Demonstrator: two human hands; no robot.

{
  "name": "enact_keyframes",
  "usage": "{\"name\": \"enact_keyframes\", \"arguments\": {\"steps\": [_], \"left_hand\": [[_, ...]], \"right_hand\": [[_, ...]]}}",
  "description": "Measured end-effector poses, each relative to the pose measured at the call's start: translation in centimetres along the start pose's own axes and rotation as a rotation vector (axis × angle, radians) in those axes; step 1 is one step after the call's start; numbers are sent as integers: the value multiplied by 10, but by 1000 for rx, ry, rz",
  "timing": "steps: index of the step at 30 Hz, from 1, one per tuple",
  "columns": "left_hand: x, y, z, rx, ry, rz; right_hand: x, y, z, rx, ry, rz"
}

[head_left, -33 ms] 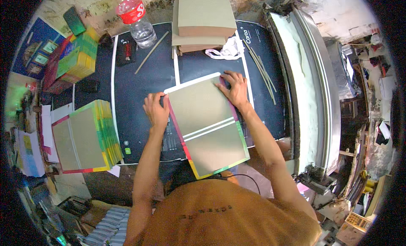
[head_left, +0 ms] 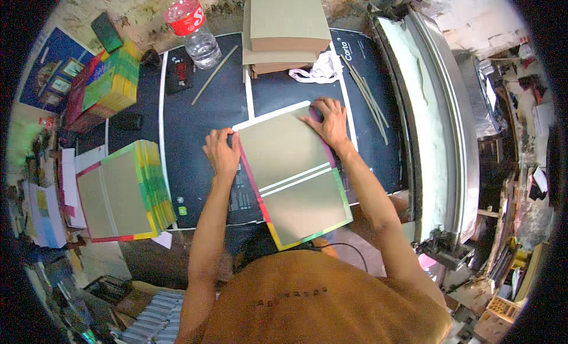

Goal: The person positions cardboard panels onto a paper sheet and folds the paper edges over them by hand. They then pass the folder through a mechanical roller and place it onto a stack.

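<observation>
A book cover (head_left: 290,144) lies tilted before me, its grey boards facing up. Coloured paper is folded over its edges: white at the far side, red and yellow on the left, purple and green on the right. Two white strips cross it between the boards. At the far left corner, my left hand (head_left: 222,152) is closed, thumb and fingertips pressed on the edge. My right hand (head_left: 329,124) grips the far right corner with curled fingers, the thumb on the board. Their fingertips partly hide both corners.
Finished-looking covers (head_left: 121,190) are stacked at left, behind them a pile of colourful books (head_left: 106,98). Grey boards (head_left: 290,21) stand at the back beside a white cloth (head_left: 325,69) and a water bottle (head_left: 198,39). Thin sticks (head_left: 368,101) lie right, near a long metal-edged machine (head_left: 435,131).
</observation>
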State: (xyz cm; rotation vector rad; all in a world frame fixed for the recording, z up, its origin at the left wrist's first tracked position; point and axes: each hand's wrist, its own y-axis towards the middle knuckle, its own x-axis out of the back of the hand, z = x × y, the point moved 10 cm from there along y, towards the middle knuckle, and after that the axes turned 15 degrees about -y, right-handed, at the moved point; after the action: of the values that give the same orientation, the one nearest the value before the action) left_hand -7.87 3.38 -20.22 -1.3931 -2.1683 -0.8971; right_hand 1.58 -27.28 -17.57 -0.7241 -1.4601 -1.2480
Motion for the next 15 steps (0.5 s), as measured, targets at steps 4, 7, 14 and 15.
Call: {"name": "enact_keyframes", "arguments": {"steps": [4, 7, 14, 15], "left_hand": [[-1, 23, -10, -71, 218, 184], [2, 8, -16, -144, 315, 415], [-10, -65, 44, 1012, -1040, 84], [-16, -61, 47, 1107, -1127, 119]], "right_hand": [[-2, 18, 5, -41, -43, 17], [-16, 31, 21, 50, 1, 120], [-9, 21, -2, 46, 49, 105], [-12, 21, -4, 40, 52, 142]]}}
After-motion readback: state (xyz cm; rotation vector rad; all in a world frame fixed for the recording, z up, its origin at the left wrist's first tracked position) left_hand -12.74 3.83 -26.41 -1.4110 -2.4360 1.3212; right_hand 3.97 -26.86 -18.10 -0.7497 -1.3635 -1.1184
